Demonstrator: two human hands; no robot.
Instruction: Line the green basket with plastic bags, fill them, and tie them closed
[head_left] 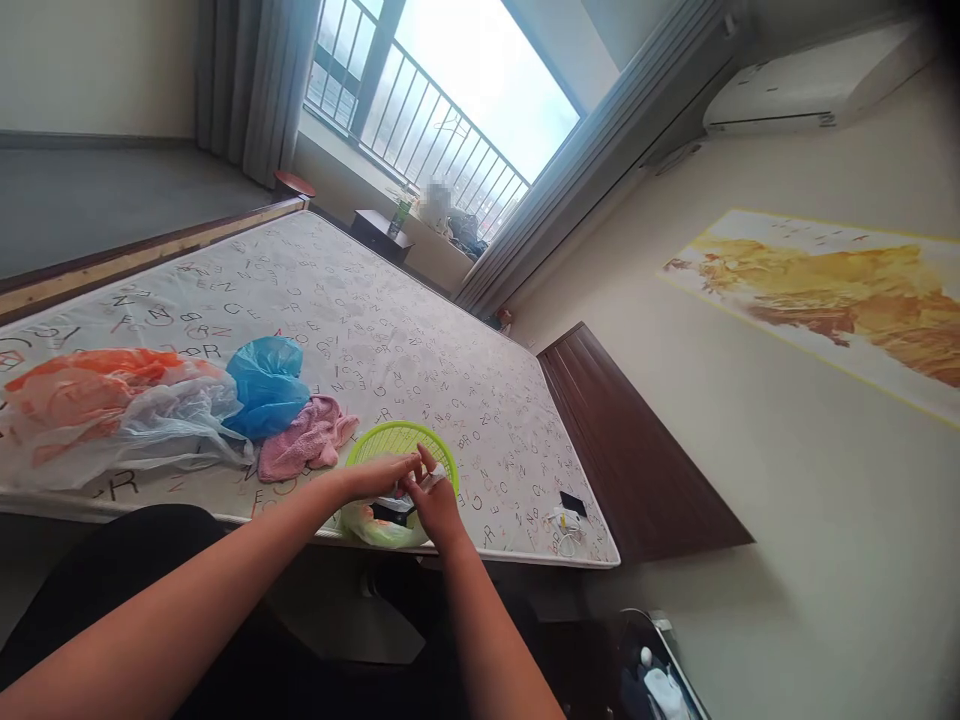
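Over a lime-green mesh basket [409, 430] at the near edge of the mattress, my two hands meet at the fingertips. My left hand [386, 474] reaches in from the left, with its fingers bent together against the other hand. My right hand [437, 508] is closed, thumb and fingers pinched. A small, thin white piece [437, 472], perhaps plastic, shows at its fingers; most of it is hidden. Below the hands, a pale green plastic bag [382, 530] drapes over the basket's near side, with something dark beside it. A pink towel [311, 440] lies crumpled left of the basket.
A blue plastic bag [268, 385] and a heap of white and orange plastic bags [127, 405] lie on the mattress [420, 340] at left. A phone [573, 503] and white cable [566, 530] sit near its right corner. A dark headboard [637, 450] stands at right.
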